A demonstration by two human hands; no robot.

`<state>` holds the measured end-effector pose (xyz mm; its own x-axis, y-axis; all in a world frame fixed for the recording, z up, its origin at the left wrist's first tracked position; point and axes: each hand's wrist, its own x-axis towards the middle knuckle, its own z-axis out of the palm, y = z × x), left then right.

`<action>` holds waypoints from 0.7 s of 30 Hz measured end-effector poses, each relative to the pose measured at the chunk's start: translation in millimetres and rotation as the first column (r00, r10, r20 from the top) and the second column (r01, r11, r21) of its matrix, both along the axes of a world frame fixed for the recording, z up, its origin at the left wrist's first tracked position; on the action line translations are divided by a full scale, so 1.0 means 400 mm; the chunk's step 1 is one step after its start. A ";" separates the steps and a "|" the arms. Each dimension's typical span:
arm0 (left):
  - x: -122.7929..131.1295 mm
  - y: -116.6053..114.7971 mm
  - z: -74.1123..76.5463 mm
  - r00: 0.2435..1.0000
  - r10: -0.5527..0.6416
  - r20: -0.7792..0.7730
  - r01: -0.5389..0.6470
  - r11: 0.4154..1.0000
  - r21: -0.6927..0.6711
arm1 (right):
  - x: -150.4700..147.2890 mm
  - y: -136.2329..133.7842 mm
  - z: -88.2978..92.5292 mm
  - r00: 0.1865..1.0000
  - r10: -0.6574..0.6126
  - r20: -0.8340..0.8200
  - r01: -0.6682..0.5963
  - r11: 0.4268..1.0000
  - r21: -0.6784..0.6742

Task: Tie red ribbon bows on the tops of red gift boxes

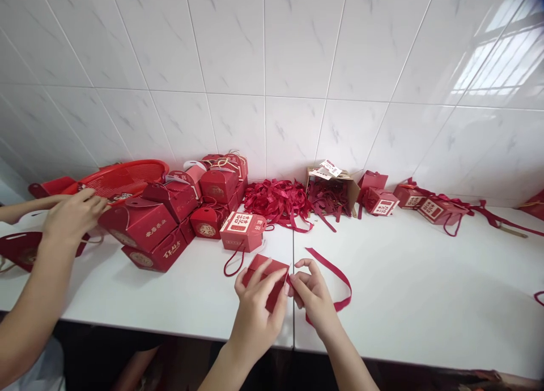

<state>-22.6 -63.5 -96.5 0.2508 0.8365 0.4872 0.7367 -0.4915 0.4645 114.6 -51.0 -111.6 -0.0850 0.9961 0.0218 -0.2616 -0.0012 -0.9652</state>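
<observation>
A small red gift box point(272, 264) lies on the white table under my left hand point(261, 297), whose fingers wrap over it and steady its right edge. At that edge my right hand point(311, 293) is closed in a pinch, with a bit of red ribbon at the fingertips. The rest of the dark red ribbon point(346, 283) curls over the table to the right and passes behind my right hand. Just beyond my left hand sits a closed red box point(242, 230) with a white label and a cord loop.
Stacked red boxes point(157, 226) stand left, before a red plastic basket point(136, 178). A co-worker's hand point(74, 218) reaches in there. Behind are a ribbon pile point(276, 201) and a cardboard box point(352, 195) of dark ribbons. More labelled boxes point(440, 209) line the tiled wall.
</observation>
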 end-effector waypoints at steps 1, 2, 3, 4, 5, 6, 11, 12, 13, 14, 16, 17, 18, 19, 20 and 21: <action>-0.002 0.000 0.002 1.000 -0.001 0.005 0.001 1.000 -0.012 | -0.001 0.001 -0.006 0.999 -0.010 0.036 0.009 1.000 0.029; -0.004 0.001 0.005 1.000 -0.001 0.014 0.001 1.000 -0.024 | 0.000 0.002 -0.011 0.995 -0.044 0.089 0.038 0.997 0.069; -0.008 0.000 0.010 1.000 0.001 0.028 0.000 0.999 -0.033 | 0.001 0.002 -0.014 0.983 -0.104 0.153 0.085 0.989 0.125; -0.012 -0.002 0.016 0.999 0.004 0.046 -0.003 0.999 -0.036 | 0.003 0.002 -0.015 0.959 -0.178 0.219 0.136 0.972 0.194; -0.017 -0.006 0.025 0.998 0.005 0.067 -0.003 0.999 -0.034 | 0.006 0.001 -0.013 0.929 -0.242 0.279 0.167 0.949 0.267; -0.022 -0.012 0.036 0.996 0.000 0.091 0.003 1.000 -0.029 | 0.008 -0.001 -0.007 0.903 -0.281 0.326 0.168 0.927 0.335; -0.049 -0.062 0.093 0.966 -0.155 0.208 0.156 0.988 0.007 | 0.016 -0.015 0.059 0.913 -0.169 0.372 -0.046 0.862 0.505; -0.053 -0.066 0.099 0.957 -0.169 0.234 0.169 0.985 0.022 | 0.020 -0.021 0.074 0.923 -0.171 0.345 -0.042 0.846 0.531; -0.057 -0.066 0.100 0.951 -0.160 0.264 0.156 0.987 0.037 | 0.025 -0.031 0.088 0.933 -0.180 0.311 -0.025 0.831 0.556; -0.061 -0.060 0.098 0.947 -0.123 0.298 0.116 0.992 0.041 | 0.033 -0.044 0.101 0.945 -0.188 0.268 -0.001 0.817 0.576; -0.069 -0.034 0.081 0.932 0.020 0.362 -0.020 1.000 -0.004 | 0.055 -0.080 0.125 0.971 -0.175 0.165 0.039 0.792 0.610; -0.072 -0.016 0.069 0.917 0.107 0.384 -0.091 0.994 -0.059 | 0.067 -0.102 0.138 0.981 -0.161 0.104 0.061 0.775 0.629; -0.075 0.002 0.056 0.899 0.187 0.397 -0.149 0.981 -0.125 | 0.079 -0.126 0.149 0.987 -0.153 0.040 0.091 0.753 0.652; -0.077 0.021 0.042 0.881 0.253 0.400 -0.187 0.963 -0.196 | 0.090 -0.150 0.161 0.988 -0.154 -0.021 0.129 0.733 0.668; -0.079 0.038 0.028 0.866 0.302 0.398 -0.208 0.942 -0.262 | 0.100 -0.171 0.171 0.985 -0.156 -0.069 0.161 0.719 0.676; -0.079 0.053 0.016 0.857 0.336 0.391 -0.217 0.923 -0.317 | 0.107 -0.188 0.178 0.978 -0.174 -0.112 0.204 0.712 0.672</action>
<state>-54.3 -42.4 -89.9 -0.1943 0.9476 0.2536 0.5204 -0.1196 0.8455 157.6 -126.2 -40.2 0.1194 0.7091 0.6950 -0.2202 0.7015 -0.6778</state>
